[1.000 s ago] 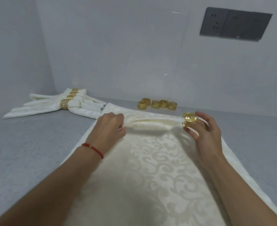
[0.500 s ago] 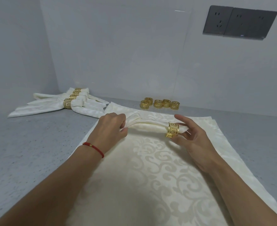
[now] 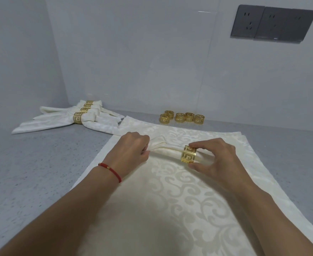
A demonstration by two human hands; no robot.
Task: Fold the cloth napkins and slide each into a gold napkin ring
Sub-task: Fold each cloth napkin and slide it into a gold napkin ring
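A cream napkin, folded into a narrow roll (image 3: 165,152), lies crosswise on a stack of flat cream patterned napkins (image 3: 152,200). My left hand (image 3: 131,150) is closed around the roll's left end. A gold napkin ring (image 3: 188,154) with a fretwork pattern sits around the roll near its right end. My right hand (image 3: 216,159) pinches that ring between thumb and fingers. The roll's right tip is hidden behind my right hand.
Several spare gold rings (image 3: 182,118) stand in a row by the back wall. Several finished napkins in rings (image 3: 74,119) lie fanned out at the back left. The speckled grey counter (image 3: 32,172) meets walls at the back and left. Dark wall sockets (image 3: 273,24) hang at the upper right.
My right hand has brought the ring onto the roll's right end and slid it leftward along the roll. My left hand kept hold of the left end.
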